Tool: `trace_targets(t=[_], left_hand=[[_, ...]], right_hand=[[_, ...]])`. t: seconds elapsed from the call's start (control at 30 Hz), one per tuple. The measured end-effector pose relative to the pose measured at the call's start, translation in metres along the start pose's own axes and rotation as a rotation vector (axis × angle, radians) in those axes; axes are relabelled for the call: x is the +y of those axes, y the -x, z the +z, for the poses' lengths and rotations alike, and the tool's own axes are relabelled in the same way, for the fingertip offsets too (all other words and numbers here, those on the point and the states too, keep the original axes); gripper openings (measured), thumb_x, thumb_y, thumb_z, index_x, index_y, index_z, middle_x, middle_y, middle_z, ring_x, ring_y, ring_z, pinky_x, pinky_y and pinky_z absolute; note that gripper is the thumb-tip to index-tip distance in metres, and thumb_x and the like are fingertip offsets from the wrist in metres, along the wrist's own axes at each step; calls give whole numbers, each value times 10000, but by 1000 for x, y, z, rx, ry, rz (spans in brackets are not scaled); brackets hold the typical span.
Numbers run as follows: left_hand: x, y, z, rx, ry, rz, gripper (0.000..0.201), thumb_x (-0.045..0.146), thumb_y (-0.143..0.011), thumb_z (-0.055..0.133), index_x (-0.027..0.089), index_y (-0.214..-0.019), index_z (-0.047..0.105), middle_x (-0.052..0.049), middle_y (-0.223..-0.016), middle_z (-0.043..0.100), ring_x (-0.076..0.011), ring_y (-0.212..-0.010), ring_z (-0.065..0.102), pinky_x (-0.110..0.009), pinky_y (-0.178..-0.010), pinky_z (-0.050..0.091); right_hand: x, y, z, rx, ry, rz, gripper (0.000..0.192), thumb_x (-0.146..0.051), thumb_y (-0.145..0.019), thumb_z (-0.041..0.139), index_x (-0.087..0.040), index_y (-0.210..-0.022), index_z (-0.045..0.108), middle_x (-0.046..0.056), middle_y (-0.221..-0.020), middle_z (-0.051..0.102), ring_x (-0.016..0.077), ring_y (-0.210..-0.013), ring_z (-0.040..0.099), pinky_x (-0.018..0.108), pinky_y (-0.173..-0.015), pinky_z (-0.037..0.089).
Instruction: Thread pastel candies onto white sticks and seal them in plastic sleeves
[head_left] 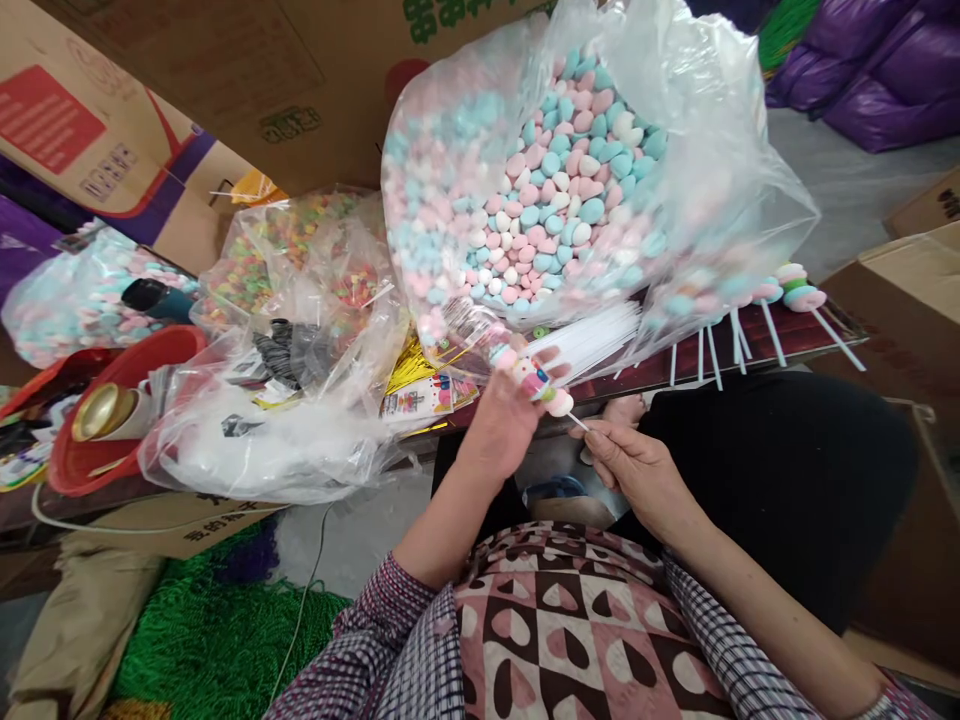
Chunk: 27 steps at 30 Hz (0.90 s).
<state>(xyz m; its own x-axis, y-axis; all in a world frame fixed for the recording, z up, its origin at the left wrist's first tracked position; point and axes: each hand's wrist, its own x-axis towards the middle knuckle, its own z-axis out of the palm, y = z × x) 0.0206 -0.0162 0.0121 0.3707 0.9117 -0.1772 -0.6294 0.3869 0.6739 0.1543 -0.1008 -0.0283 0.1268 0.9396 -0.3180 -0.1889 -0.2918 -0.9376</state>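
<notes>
My left hand (501,425), palm up, has its fingers around a marshmallow skewer (559,403). Pink, white and green pieces and a small printed card with a dark blue patch show on it, and clear wrapping reaches past its far end. The thumb and fingers of my right hand (643,468) pinch the white stick at the skewer's near end. Just beyond my hands lies a bundle of white sticks (600,338). A large clear bag (720,170) full of pink, blue and white marshmallows (555,215) stands behind them.
Finished-looking skewers (802,297) lie along the bench's right edge, sticks pointing toward me. To the left are gold twist ties (414,362), printed cards (420,398), a bag of colourful gummies (259,255), clear wrappers (300,450) and a red basin (172,350). Cardboard boxes (217,90) stand behind.
</notes>
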Motion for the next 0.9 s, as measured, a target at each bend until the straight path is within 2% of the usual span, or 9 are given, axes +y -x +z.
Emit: trace_targets(t=[0.07, 0.17, 0.23, 0.37, 0.53, 0.7, 0.83, 0.9], left_hand=[[11, -4, -2, 49, 14, 59, 375, 498, -777, 715, 253, -1055, 658, -66, -1099, 707, -253, -1098, 657, -417, -951, 491], [18, -7, -2, 124, -21, 97, 259, 440, -803, 701, 223, -942, 672, -25, -806, 700, -235, -992, 690, -415, -966, 484], [15, -7, -1, 116, -44, 99, 214, 410, -805, 705, 203, -840, 665, 0, -689, 653, -215, -901, 701, -409, -970, 483], [3, -2, 0, 72, -92, 72, 219, 406, -818, 694, 199, -763, 651, 7, -681, 643, -179, -813, 693, -380, -951, 492], [-6, 1, 0, 36, -109, 33, 230, 398, -809, 705, 189, -737, 644, -12, -716, 657, -194, -855, 688, -387, -945, 497], [-7, -3, 0, 81, -21, 22, 224, 386, -846, 670, 182, -757, 650, -12, -712, 660, -170, -779, 671, -414, -951, 500], [-13, -4, 0, 91, -9, 19, 280, 446, -871, 625, 184, -772, 636, -9, -713, 657, -164, -760, 676, -414, -950, 501], [-19, -2, 0, 70, -51, 6, 298, 477, -860, 629, 189, -784, 636, -14, -728, 667, -177, -801, 688, -407, -957, 491]], right_hand=[[0, 0, -1, -32, 18, 26, 423, -565, -772, 670, -170, -910, 731, -66, -470, 388, 81, -441, 327, 246, -442, 212], [-3, 1, -2, -86, 31, 90, 451, -603, -755, 667, -167, -859, 720, -70, -462, 361, 69, -423, 299, 234, -427, 172], [-5, 2, -2, -104, 12, 123, 460, -612, -747, 670, -161, -832, 706, -78, -458, 336, 59, -415, 273, 226, -423, 156], [-7, 3, 0, -122, -27, 157, 449, -599, -737, 681, -156, -811, 689, -85, -457, 326, 53, -410, 249, 223, -425, 132], [-3, 1, 3, -118, -52, 162, 424, -570, -786, 651, -151, -846, 681, -97, -426, 294, 56, -401, 221, 225, -422, 102], [-3, -1, 2, -41, 17, 53, 436, -549, -791, 655, -167, -1000, 685, -67, -494, 425, 78, -451, 337, 219, -431, 232], [-3, 0, 0, 35, 109, -78, 364, -535, -805, 652, -190, -915, 695, -53, -513, 454, 87, -469, 369, 232, -441, 289], [-2, 1, -1, 48, 96, -89, 353, -537, -810, 654, -194, -885, 691, -60, -490, 429, 81, -453, 358, 228, -435, 279]])
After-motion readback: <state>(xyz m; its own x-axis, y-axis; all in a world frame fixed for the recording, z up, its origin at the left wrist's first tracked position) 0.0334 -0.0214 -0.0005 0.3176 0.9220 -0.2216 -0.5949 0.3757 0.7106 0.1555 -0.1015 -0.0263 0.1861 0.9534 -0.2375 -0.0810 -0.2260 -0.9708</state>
